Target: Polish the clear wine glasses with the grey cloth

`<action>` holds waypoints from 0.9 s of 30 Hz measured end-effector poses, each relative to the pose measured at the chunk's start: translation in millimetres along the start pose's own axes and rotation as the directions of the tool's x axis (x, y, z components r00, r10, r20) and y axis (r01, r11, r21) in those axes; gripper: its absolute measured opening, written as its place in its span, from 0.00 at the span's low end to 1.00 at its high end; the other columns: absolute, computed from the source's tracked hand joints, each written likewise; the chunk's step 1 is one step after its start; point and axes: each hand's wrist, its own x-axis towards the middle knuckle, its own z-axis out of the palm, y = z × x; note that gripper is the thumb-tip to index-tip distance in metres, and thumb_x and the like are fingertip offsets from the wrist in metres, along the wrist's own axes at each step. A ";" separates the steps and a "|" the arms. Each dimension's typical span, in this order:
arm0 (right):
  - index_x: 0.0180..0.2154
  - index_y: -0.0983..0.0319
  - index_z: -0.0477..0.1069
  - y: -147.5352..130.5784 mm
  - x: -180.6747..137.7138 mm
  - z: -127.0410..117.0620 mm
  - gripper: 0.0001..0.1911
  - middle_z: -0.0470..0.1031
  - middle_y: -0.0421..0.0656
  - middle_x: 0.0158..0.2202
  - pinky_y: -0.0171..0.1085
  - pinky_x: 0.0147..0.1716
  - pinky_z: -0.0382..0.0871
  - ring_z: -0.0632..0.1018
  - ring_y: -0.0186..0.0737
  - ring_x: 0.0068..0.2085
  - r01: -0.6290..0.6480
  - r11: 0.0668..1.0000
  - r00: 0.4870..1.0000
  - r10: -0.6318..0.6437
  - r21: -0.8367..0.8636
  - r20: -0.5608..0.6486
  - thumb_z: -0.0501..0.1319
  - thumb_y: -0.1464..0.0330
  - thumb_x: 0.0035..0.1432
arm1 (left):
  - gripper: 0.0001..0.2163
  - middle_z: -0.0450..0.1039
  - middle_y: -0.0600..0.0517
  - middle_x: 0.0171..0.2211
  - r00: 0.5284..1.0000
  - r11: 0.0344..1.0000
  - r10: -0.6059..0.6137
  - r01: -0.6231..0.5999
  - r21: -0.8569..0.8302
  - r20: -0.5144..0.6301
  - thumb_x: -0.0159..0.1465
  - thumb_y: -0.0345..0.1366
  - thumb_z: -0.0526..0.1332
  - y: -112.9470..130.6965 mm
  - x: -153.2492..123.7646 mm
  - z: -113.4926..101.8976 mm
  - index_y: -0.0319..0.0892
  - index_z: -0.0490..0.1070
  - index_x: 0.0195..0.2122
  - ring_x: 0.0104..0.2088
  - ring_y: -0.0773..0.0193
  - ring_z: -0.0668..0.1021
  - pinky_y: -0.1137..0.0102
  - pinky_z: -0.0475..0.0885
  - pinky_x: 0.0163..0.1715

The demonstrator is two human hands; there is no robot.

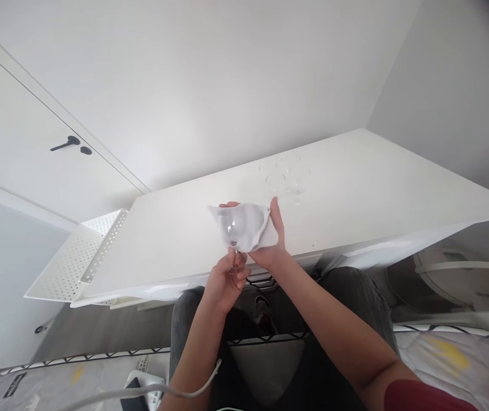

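Over the front edge of the white table, my left hand [229, 277] grips a clear wine glass [228, 225] by its stem and foot. The bowl of the glass points away from me and lies against a white cloth [250, 225]. My right hand [275, 242] holds that cloth from behind and from the right, its thumb up along the right side. Some right fingertips show past the cloth's far edge; the rest are hidden beneath it. Farther back stand several clear glasses [275, 181], faint against the white top.
The white table [176, 228] runs along a white wall. A perforated white shelf [62, 260] adjoins its left end. A door with a black handle [67, 142] is at upper left. A white cable [141, 392] crosses low in front, near a patterned mattress [453, 359].
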 end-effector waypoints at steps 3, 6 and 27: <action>0.58 0.58 0.72 -4.1 1.7 -0.6 0.40 0.78 0.54 0.54 0.51 0.46 0.76 0.77 0.57 0.55 -0.004 1.000 0.989 0.002 0.012 0.149 0.51 0.35 0.61 | 0.20 0.60 0.56 0.28 0.999 0.993 -0.050 0.052 -0.102 0.022 0.56 0.45 0.78 2.2 -3.4 5.6 0.38 0.69 0.30 0.22 0.76 0.64 0.81 0.62 0.15; 0.59 0.58 0.71 -2.3 -1.4 5.7 0.36 0.79 0.52 0.54 0.48 0.45 0.76 0.79 0.53 0.50 -0.061 0.998 0.980 0.054 0.034 0.190 0.49 0.40 0.66 | 0.21 0.63 0.54 0.27 0.991 0.990 0.123 -0.119 0.082 -0.050 0.59 0.51 0.74 -6.5 -2.9 6.2 0.39 0.70 0.28 0.23 0.70 0.69 0.76 0.68 0.17; 0.46 0.58 0.75 -6.9 -6.4 -2.6 0.24 0.78 0.44 0.34 0.40 0.27 0.75 0.77 0.42 0.31 -0.157 0.984 0.975 0.168 -0.082 0.147 0.72 0.52 0.53 | 0.16 0.60 0.56 0.22 1.000 0.997 -0.014 0.014 0.073 -0.003 0.56 0.43 0.73 -2.7 -8.0 8.7 0.40 0.68 0.29 0.17 0.74 0.61 0.78 0.51 0.11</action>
